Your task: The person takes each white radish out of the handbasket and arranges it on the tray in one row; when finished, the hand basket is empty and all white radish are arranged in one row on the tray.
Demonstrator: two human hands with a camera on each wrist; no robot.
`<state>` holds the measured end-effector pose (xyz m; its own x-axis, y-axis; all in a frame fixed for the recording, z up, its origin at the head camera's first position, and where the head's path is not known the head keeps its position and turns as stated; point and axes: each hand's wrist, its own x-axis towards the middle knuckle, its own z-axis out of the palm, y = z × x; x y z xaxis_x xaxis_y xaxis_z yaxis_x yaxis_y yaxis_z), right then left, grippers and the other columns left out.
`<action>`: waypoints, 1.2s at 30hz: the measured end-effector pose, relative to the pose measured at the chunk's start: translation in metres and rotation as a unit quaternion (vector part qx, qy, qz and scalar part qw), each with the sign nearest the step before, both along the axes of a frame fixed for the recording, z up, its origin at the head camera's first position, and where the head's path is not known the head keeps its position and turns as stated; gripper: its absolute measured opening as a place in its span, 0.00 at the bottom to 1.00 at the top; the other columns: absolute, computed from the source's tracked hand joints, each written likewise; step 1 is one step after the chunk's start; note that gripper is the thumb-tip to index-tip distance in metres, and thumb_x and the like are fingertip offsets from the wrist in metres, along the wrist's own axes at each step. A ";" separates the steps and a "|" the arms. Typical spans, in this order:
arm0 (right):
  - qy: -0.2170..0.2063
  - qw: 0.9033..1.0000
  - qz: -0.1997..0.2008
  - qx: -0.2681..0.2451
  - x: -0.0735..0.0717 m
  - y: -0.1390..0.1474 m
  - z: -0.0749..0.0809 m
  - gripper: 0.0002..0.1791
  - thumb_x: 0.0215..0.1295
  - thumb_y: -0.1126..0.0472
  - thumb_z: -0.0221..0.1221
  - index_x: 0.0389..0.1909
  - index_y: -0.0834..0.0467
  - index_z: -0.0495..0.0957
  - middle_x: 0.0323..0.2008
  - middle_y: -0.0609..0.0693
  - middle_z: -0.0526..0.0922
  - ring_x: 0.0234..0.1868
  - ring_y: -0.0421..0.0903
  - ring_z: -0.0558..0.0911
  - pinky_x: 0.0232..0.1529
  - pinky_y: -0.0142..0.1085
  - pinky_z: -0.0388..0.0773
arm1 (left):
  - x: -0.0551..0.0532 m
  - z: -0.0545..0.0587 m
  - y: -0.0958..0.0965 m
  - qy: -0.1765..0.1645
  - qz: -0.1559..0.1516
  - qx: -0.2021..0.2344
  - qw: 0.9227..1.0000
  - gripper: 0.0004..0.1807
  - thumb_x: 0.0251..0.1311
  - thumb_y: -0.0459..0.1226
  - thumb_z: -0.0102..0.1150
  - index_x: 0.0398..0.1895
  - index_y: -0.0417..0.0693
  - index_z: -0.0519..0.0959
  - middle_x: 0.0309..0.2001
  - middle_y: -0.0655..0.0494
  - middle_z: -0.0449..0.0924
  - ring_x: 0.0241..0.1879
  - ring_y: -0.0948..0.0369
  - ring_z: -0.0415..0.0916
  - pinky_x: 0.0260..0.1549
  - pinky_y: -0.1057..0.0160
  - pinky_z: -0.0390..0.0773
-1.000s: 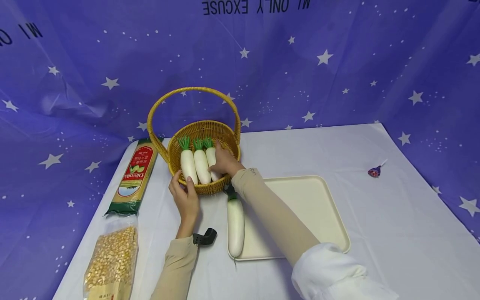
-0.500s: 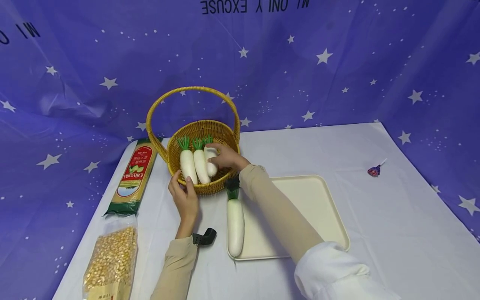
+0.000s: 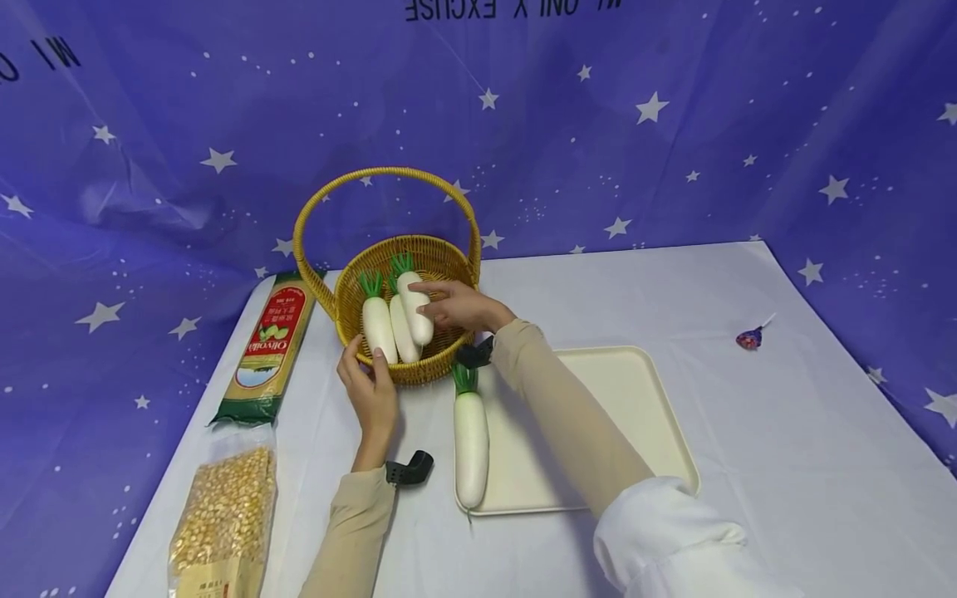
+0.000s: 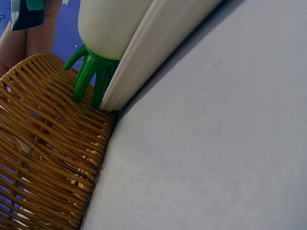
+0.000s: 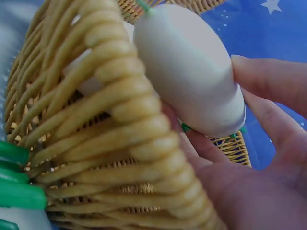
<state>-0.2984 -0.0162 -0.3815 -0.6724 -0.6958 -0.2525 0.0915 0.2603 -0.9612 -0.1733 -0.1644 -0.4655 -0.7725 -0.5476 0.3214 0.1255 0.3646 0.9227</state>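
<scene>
A yellow wicker basket (image 3: 429, 374) with a tall hooped handle holds several white radishes with green tops. My right hand (image 3: 467, 307) pinches one white radish (image 3: 415, 309) between thumb and fingers, tilted above the others. In the right wrist view this radish (image 5: 192, 67) is lifted behind the basket rim (image 5: 139, 105), its root end facing the camera. At the basket's front left rim, my left hand (image 3: 370, 399) grips with thumb and fingers; it is out of sight in the left wrist view. Two radishes (image 3: 380, 328) lie side by side inside.
Another white radish (image 3: 471, 448) lies along the left edge of a cream tray (image 3: 665, 415). A pasta packet (image 3: 269, 349) and a bag of corn kernels (image 3: 224, 515) lie at the left. Far right is a wrapped lollipop (image 3: 749, 339). A starry blue cloth hangs behind.
My right hand has taken hold of the rightmost radish in the basket and raised it, shifting it over its neighbour. The left hand stays at the rim.
</scene>
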 end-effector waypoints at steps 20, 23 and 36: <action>0.035 0.991 -0.016 -0.129 0.052 0.060 0.014 0.27 0.62 0.63 0.54 0.62 0.51 0.59 0.57 0.59 0.63 0.52 0.49 0.73 0.51 0.43 0.74 | -0.001 -0.001 -0.001 0.000 0.004 -0.009 1.000 0.24 0.66 0.47 0.41 0.62 0.50 0.60 0.61 0.42 0.54 0.54 0.52 0.59 0.47 0.55 0.65; 0.067 0.993 -0.004 -0.102 0.075 0.086 0.013 0.27 0.60 0.65 0.55 0.60 0.54 0.59 0.55 0.60 0.63 0.46 0.46 0.77 0.48 0.40 0.75 | 0.001 -0.001 0.000 -0.005 0.002 -0.007 1.000 0.24 0.66 0.47 0.40 0.63 0.49 0.59 0.61 0.42 0.54 0.49 0.53 0.60 0.44 0.58 0.64; 0.173 0.984 -0.010 0.046 0.156 0.149 -0.016 0.24 0.57 0.57 0.60 0.52 0.50 0.62 0.52 0.54 0.65 0.36 0.44 0.75 0.40 0.34 0.73 | 0.000 -0.001 0.002 -0.006 0.003 -0.001 1.000 0.24 0.66 0.47 0.41 0.63 0.49 0.59 0.60 0.41 0.54 0.49 0.53 0.60 0.46 0.58 0.63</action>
